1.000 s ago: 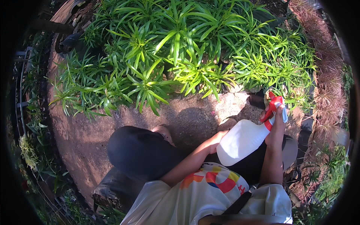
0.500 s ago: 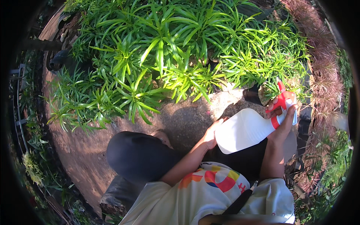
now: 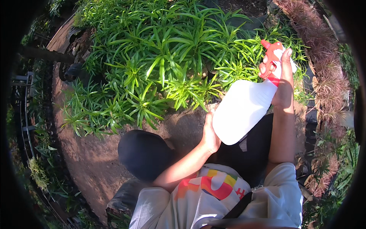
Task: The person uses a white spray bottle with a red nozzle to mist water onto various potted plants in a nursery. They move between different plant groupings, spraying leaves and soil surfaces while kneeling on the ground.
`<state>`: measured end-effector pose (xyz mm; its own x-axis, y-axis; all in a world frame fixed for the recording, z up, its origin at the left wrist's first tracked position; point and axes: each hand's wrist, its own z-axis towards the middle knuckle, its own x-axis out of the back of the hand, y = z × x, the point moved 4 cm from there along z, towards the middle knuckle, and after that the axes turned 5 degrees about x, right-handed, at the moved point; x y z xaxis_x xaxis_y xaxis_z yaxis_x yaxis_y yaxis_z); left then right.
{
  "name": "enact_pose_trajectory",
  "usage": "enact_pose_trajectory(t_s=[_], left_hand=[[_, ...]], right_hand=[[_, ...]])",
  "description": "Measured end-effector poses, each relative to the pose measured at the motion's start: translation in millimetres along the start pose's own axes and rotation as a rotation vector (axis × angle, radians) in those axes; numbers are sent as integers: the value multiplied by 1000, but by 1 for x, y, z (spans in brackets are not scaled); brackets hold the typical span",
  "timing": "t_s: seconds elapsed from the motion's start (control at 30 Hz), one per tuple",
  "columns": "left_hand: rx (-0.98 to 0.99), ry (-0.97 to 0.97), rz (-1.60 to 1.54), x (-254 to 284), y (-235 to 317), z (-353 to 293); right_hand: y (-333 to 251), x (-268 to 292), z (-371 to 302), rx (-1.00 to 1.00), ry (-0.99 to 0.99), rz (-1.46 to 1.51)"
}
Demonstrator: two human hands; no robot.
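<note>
A white spray bottle (image 3: 244,110) with a red trigger head (image 3: 272,51) and red collar is held in front of me, tilted with its head up and to the right. My right hand (image 3: 281,82) grips it at the neck, fingers wrapped round the trigger. My left hand (image 3: 210,133) is against the bottle's lower left side; its thumb shows and its other fingers are hidden behind the bottle. Beyond the bottle grow green plants (image 3: 164,57) with long narrow leaves, and the red nozzle is over the leaves at the right.
Brown ground (image 3: 87,156) lies between the plants and my knees. Reddish thin-leaved plants (image 3: 324,61) line the right side. A metal rail (image 3: 27,103) stands at the far left, and a dark post (image 3: 45,54) juts in above it.
Both hands have raised the spray bottle away from me and slightly left. Its head has risen from the lower right edge of the plants to over their leaves, and the bottle stands steeper.
</note>
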<state>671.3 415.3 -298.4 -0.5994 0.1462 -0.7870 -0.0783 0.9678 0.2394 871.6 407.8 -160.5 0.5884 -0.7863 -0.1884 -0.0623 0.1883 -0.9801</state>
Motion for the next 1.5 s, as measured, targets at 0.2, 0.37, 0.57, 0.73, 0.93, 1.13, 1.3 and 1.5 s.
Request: enact_pose_trajectory(t_s=[0.2,0.37,0.57,0.73,0.93,1.13,1.3,1.5], left_hand=[[-68,143,44,-12,38,1],[-132,112,-10,27,34,1],[-119,122,-118,58,12,8],[-18,96,-87,70,14,10],[61,45,-142,72,6,18],[110,-200,-119,72,12,32],[53,-341,165,60,16,36],[295,-131,143,34,3,54]], right_hand=[[13,-24,33,-21,1,46],[43,-45,16,-75,-79,58],[49,-78,-4,-125,-169,-3],[40,-90,-44,11,-286,-106],[46,-99,-56,56,-389,-306],[34,-107,-58,335,-350,-490],[35,-77,-48,-46,-227,-315],[16,-7,-25,-24,-24,-195]])
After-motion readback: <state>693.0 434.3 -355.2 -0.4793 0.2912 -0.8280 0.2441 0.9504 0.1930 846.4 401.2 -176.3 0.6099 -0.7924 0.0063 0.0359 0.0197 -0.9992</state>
